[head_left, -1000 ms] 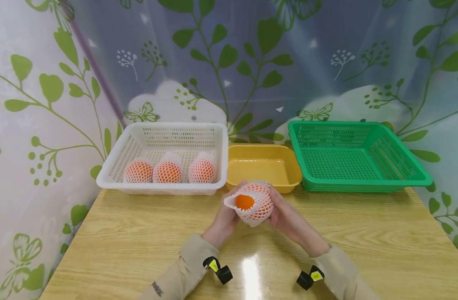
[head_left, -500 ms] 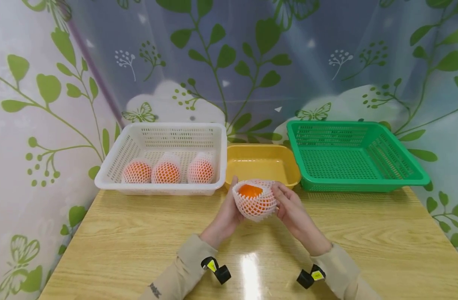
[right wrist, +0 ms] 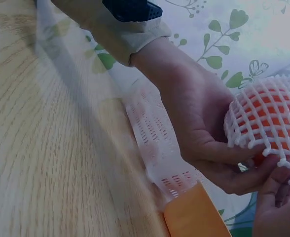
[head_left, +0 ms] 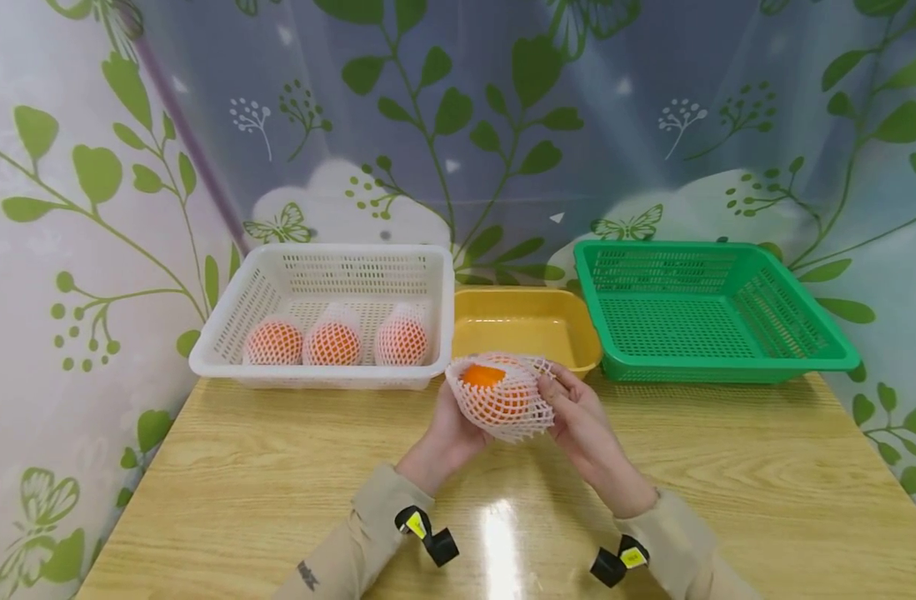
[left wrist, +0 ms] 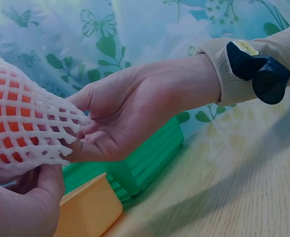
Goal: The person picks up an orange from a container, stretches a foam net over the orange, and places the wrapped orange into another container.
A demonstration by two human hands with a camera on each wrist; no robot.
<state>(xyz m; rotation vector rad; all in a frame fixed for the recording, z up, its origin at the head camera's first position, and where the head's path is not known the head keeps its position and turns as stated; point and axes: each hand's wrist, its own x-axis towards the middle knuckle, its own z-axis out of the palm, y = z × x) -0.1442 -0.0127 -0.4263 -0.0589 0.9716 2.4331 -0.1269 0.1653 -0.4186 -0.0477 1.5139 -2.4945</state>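
Observation:
In the head view an orange fruit (head_left: 483,376), seemingly an orange, sits inside a white foam net sleeve (head_left: 512,410) above the table's middle. My left hand (head_left: 450,431) grips the netted fruit from the left and below. With thumb and fingers my right hand (head_left: 588,425) pinches the sleeve's gathered right end. The sleeve gapes at its left end, where bare fruit shows. The left wrist view shows the right hand (left wrist: 130,106) pinching the frayed net edge. In the right wrist view the left hand (right wrist: 199,123) has its fingers curled under the net; part of the fruit is cut off.
A white basket (head_left: 322,372) at the back left holds three fruits (head_left: 333,343) in foam nets. Behind the hands stands a yellow tub (head_left: 528,294). To its right is a green basket (head_left: 728,364). All stand on a wooden table (head_left: 277,467) against a leaf-patterned curtain.
The netted fruit has turned in my hands. My right hand has shifted from cupping its right side to pinching the net's end, which now stretches out toward the right.

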